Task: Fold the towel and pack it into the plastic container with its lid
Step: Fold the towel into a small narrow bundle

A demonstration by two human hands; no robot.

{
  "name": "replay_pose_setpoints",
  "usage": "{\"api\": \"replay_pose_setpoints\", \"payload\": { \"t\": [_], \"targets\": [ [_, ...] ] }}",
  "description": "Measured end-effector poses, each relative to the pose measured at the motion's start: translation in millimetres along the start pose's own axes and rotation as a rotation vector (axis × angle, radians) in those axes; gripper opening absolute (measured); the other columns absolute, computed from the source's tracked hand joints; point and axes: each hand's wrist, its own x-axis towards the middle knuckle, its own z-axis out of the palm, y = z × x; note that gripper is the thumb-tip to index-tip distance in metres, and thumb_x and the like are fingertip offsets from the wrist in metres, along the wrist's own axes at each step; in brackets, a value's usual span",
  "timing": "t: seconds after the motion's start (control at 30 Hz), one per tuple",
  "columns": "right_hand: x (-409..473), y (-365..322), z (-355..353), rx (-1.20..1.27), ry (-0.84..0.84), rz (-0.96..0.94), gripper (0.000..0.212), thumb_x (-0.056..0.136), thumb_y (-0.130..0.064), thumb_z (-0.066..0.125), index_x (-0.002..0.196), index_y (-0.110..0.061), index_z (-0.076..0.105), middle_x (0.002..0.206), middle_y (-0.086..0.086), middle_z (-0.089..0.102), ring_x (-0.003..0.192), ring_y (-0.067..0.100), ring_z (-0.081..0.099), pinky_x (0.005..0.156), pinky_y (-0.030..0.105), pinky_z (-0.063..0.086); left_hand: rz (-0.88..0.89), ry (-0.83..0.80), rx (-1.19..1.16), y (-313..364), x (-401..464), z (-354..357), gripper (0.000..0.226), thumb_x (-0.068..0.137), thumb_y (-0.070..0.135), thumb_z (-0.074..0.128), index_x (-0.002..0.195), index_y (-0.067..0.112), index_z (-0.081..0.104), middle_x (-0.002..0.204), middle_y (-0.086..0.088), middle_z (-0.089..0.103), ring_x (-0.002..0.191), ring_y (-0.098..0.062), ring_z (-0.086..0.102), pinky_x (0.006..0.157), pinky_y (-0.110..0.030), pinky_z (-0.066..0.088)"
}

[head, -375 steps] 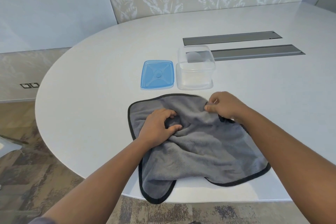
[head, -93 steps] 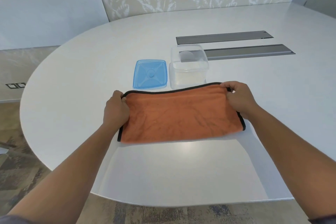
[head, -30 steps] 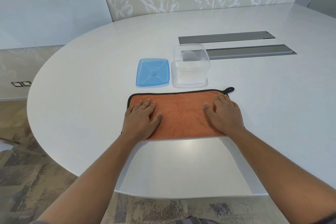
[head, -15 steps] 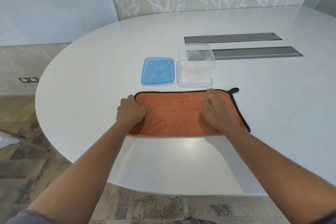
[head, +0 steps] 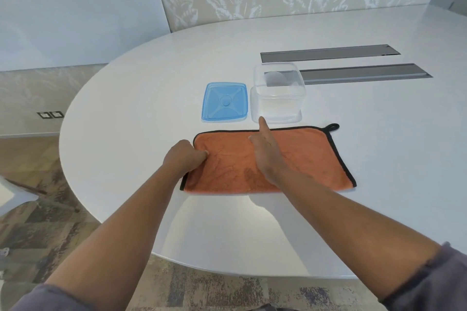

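The towel [head: 303, 159] lies folded in half on the white table, orange side up, with a black hem and a small loop at its far right corner. My left hand [head: 184, 156] is closed on the towel's left edge. My right hand [head: 265, 156] stands on its edge across the middle of the towel, fingers straight and pointing away from me. Just beyond the towel stands the clear plastic container [head: 278, 94], with nothing in it, and the blue lid [head: 224, 102] lies flat to its left.
Two grey slot covers [head: 353, 63] are set into the table [head: 379, 159] behind the container. The table's curved front edge runs close below my forearms. A patterned wall and a glossy panel stand beyond the table.
My left hand has curled onto the towel's left edge. My right hand has shifted from the right half to the middle and turned onto its edge. The towel has stayed flat.
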Motion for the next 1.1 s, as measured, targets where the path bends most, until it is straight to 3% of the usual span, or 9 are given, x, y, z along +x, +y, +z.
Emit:
{"api": "replay_pose_setpoints", "payload": {
  "t": [0.27, 0.37, 0.47, 0.57, 0.67, 0.8, 0.9, 1.0, 1.1],
  "targets": [
    [6.6, 9.6, -5.0, 0.076, -0.005, 0.058, 0.069, 0.096, -0.018, 0.043, 0.161, -0.02, 0.021, 0.164, -0.013, 0.025, 0.114, -0.025, 0.035, 0.091, 0.006, 0.027, 0.063, 0.059, -0.062, 5.9, -6.7, 0.5, 0.017, 0.08, 0.025, 0.061, 0.085, 0.013, 0.05, 0.082, -0.003, 0.06, 0.068, -0.017, 0.055, 0.052, -0.031, 0.036],
    [8.3, 10.5, -4.8, 0.089, 0.002, 0.077, 0.068, 0.095, -0.016, 0.044, 0.161, -0.019, 0.024, 0.16, -0.015, 0.031, 0.123, -0.018, 0.04, 0.091, 0.005, 0.029, -0.036, 0.001, -0.368, 4.1, -5.8, 1.2, 0.041, 0.08, 0.023, 0.068, 0.105, 0.01, 0.038, 0.092, -0.003, 0.055, 0.078, -0.017, 0.057, 0.055, -0.032, 0.042],
    [9.0, 12.0, -4.3, 0.083, 0.001, 0.079, 0.07, 0.094, -0.018, 0.042, 0.161, -0.02, 0.023, 0.147, -0.026, 0.041, 0.113, -0.032, 0.038, 0.079, -0.001, 0.035, -0.13, -0.076, -0.559, 3.1, -6.5, -2.1, 0.054, 0.076, 0.021, 0.079, 0.112, 0.007, 0.041, 0.101, -0.005, 0.059, 0.084, -0.02, 0.062, 0.059, -0.032, 0.05],
    [9.0, 4.7, -0.6, 0.077, 0.008, 0.095, 0.074, 0.091, -0.023, 0.041, 0.162, -0.022, 0.021, 0.163, -0.014, 0.029, 0.128, -0.019, 0.035, 0.096, 0.008, 0.026, -0.147, -0.202, -0.651, 2.2, -3.9, -6.8, 0.05, 0.076, 0.023, 0.084, 0.118, 0.009, 0.061, 0.107, -0.013, 0.072, 0.091, -0.031, 0.072, 0.07, -0.039, 0.059],
    [10.6, -1.6, 6.6, 0.051, 0.027, 0.053, 0.075, 0.093, -0.027, 0.041, 0.163, -0.025, 0.015, 0.168, -0.012, 0.018, 0.144, -0.002, 0.021, 0.111, 0.022, 0.018, -0.16, -0.322, -0.789, 2.1, -6.3, -9.7, 0.048, 0.077, 0.023, 0.086, 0.119, 0.014, 0.064, 0.104, -0.013, 0.076, 0.089, -0.031, 0.076, 0.067, -0.041, 0.062],
    [13.2, 0.4, 5.8, 0.065, 0.039, 0.032, 0.074, 0.094, -0.028, 0.042, 0.163, -0.028, 0.014, 0.166, -0.015, 0.019, 0.141, -0.005, 0.026, 0.113, 0.023, 0.023, -0.149, -0.338, -0.903, 0.3, -7.9, -14.2, 0.044, 0.08, 0.018, 0.083, 0.12, 0.018, 0.064, 0.106, -0.012, 0.077, 0.088, -0.031, 0.076, 0.065, -0.042, 0.063],
    [13.9, -0.1, 4.4, 0.106, 0.005, 0.085, 0.074, 0.094, -0.027, 0.046, 0.162, -0.031, 0.017, 0.158, -0.02, 0.028, 0.123, -0.01, 0.041, 0.087, 0.01, 0.044, -0.114, -0.298, -0.949, -3.3, -5.0, -21.5, 0.045, 0.079, 0.012, 0.082, 0.12, 0.017, 0.065, 0.108, -0.015, 0.076, 0.09, -0.034, 0.076, 0.073, -0.049, 0.063],
    [15.2, 0.6, 7.0, 0.081, -0.053, 0.063, 0.078, 0.091, -0.03, 0.048, 0.162, -0.022, 0.017, 0.166, -0.009, 0.023, 0.147, 0.007, 0.027, 0.111, 0.022, 0.03, -0.101, -0.268, -0.958, -6.2, -3.5, -34.2, 0.045, 0.074, 0.012, 0.083, 0.115, 0.018, 0.066, 0.106, -0.016, 0.076, 0.092, -0.036, 0.076, 0.076, -0.054, 0.063],
    [12.6, 3.6, 9.4, 0.133, -0.087, 0.068, 0.076, 0.088, -0.029, 0.049, 0.159, -0.019, 0.024, 0.162, -0.006, 0.033, 0.143, 0.012, 0.037, 0.116, 0.031, 0.029, -0.083, -0.271, -0.96, -3.1, -3.5, -47.7, 0.049, 0.068, 0.015, 0.083, 0.115, 0.018, 0.068, 0.104, -0.016, 0.077, 0.091, -0.035, 0.075, 0.079, -0.055, 0.062]
  ]
}}
